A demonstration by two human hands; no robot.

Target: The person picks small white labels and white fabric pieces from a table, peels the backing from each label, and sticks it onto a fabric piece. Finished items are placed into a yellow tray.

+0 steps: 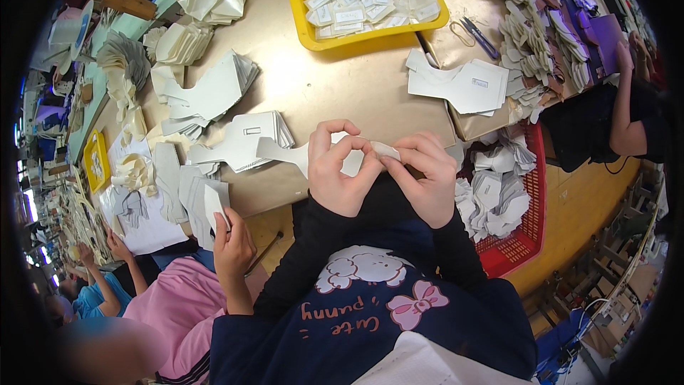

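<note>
In front of my chest, near the table edge, both hands pinch a white cut piece of sheet material (288, 152). My left hand (340, 175) is closed on it with thumb and index finger together, and the piece's narrow end sticks out to the left behind the hand. Close beside it, my right hand (426, 177) grips the piece's other end, which is bent up between the two sets of fingertips. What the fingertips touch there is too small to make out. Just left lies a stack of white cut pieces (249, 132), the top one with a small rectangular mark.
A yellow tray (303, 37) of small labelled packets stands at the far side. Scissors (479, 37) and more white pieces (467, 89) lie to the right. A red basket (531, 224) of cut pieces stands below right. On my left, a co-worker in pink (185, 299) holds a white piece.
</note>
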